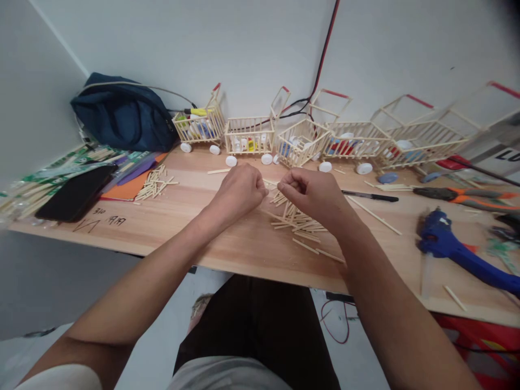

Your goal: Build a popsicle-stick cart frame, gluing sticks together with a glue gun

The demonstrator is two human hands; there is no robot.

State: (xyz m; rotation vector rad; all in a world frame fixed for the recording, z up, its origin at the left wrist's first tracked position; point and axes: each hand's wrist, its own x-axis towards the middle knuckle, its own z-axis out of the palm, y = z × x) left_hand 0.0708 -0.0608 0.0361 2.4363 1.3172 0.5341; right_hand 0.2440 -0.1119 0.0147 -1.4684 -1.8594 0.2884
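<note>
So both hands, left hand [244,186] and right hand [311,192], are curled closed with the fingertips pinched, pretty much nose to nose, and they look to be gripping a thin wooden stick [271,183] by opposite ends. It's just above the surface [227,238], at the back edge of the loose stick pile [298,221]. I'd bet it weighs next to nothing, feels stiff and dry, not slippery, but would snap if bent hard. Light thumb-and-finger pinch near each end is the way to hold it, imo.
</note>
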